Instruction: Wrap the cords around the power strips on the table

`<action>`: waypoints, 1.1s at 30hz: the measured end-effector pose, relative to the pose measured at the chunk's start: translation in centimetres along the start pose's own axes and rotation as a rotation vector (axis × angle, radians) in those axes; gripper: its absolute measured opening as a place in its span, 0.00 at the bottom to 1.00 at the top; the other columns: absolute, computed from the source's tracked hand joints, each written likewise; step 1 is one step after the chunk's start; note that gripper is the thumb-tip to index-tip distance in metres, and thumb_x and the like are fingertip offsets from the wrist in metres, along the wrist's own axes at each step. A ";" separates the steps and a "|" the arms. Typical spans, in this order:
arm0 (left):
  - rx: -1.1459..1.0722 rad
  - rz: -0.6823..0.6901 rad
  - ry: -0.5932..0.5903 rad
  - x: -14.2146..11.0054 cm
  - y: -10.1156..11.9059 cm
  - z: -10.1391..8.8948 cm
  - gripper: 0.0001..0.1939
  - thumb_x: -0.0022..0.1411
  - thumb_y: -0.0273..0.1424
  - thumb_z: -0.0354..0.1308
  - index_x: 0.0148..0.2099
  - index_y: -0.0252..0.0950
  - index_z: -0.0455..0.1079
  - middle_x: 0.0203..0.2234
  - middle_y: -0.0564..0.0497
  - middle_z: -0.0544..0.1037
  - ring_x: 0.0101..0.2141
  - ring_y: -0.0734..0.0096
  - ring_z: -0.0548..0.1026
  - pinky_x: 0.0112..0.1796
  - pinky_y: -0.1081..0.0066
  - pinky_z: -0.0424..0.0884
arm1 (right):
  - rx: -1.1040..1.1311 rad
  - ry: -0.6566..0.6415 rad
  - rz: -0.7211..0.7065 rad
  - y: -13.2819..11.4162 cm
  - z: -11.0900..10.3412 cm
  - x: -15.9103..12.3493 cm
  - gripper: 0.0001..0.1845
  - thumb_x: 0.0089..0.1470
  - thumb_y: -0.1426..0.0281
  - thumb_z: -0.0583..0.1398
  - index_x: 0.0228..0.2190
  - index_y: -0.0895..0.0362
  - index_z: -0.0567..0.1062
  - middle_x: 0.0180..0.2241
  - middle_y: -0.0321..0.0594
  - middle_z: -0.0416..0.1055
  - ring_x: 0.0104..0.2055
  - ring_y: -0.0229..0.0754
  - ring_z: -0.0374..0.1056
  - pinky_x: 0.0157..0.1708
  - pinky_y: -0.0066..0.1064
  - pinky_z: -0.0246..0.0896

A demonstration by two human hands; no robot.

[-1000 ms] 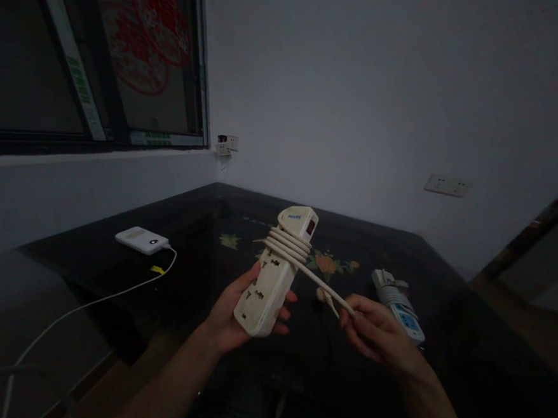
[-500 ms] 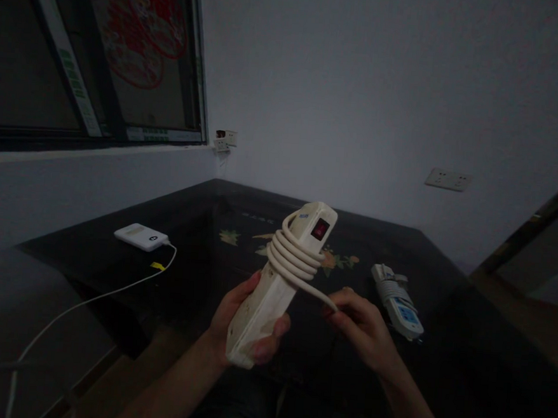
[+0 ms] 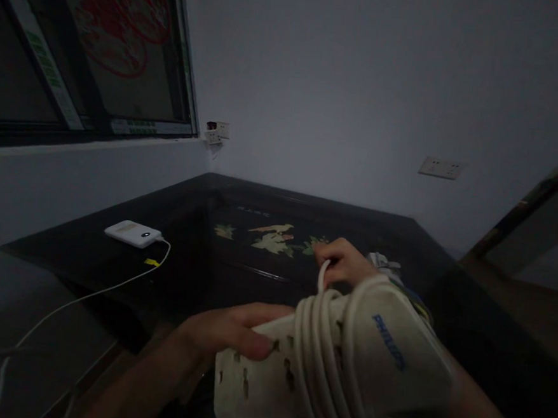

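Observation:
A worn white power strip [image 3: 261,386], marked PHILIPS, lies across the front of the view with its socket face turned up toward me. My left hand [image 3: 241,334] is closed around its left end, thumb on the sockets. Several turns of its white cord [image 3: 318,364] are wound round the middle. Behind the strip, my right hand [image 3: 342,261] pinches the cord where it rises from the coil. The strip hides my right wrist, and its right end is blurred.
A white power bank [image 3: 134,233] with a cable lies at the left of the black table [image 3: 196,229]. Partly covered behind my right hand is a second wrapped power strip [image 3: 384,262]. Wall sockets [image 3: 440,168] and a window [image 3: 113,51] are beyond.
The power strip has swung from upright to lying across, nearer to me, its sockets now showing. My right hand has gone from its right side to behind it, drawing the cord along.

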State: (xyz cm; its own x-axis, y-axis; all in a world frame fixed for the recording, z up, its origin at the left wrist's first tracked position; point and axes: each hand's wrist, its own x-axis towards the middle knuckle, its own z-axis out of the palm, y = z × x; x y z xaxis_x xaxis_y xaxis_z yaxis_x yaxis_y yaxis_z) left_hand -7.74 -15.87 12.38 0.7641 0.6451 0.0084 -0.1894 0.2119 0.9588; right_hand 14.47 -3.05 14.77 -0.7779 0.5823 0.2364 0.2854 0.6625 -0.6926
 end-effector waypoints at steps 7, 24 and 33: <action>1.106 0.025 0.076 0.6 2.0 -0.5 0.15 0.59 0.40 0.56 0.47 0.43 0.73 0.29 0.52 0.78 0.27 0.67 0.72 0.28 0.74 0.62 | -0.386 -0.240 -0.003 -6.1 -3.3 2.0 0.22 0.40 0.58 0.68 0.14 0.58 0.66 0.13 0.26 0.54 0.18 0.29 0.48 0.21 0.26 0.38; 1.407 -0.039 0.736 2.2 -0.3 -5.1 0.28 0.64 0.44 0.47 0.63 0.38 0.56 0.43 0.41 0.78 0.40 0.55 0.78 0.41 0.62 0.70 | -0.466 0.081 0.148 -7.2 -0.6 -2.9 0.14 0.62 0.68 0.52 0.35 0.56 0.77 0.31 0.40 0.76 0.31 0.39 0.69 0.30 0.27 0.56; 1.266 0.083 0.830 3.1 -1.1 -5.3 0.31 0.63 0.42 0.50 0.65 0.38 0.53 0.44 0.41 0.78 0.40 0.55 0.78 0.41 0.62 0.70 | -0.440 0.250 0.309 -7.1 3.9 -4.8 0.11 0.60 0.68 0.53 0.35 0.56 0.75 0.27 0.39 0.75 0.28 0.40 0.69 0.27 0.27 0.52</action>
State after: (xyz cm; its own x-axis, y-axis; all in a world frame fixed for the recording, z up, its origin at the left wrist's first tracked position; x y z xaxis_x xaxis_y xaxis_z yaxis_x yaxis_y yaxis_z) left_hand -8.38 -10.20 9.80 0.1429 0.9332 0.3296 0.7564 -0.3178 0.5718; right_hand 13.98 -12.40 15.86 -0.4818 0.8372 0.2590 0.7245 0.5468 -0.4197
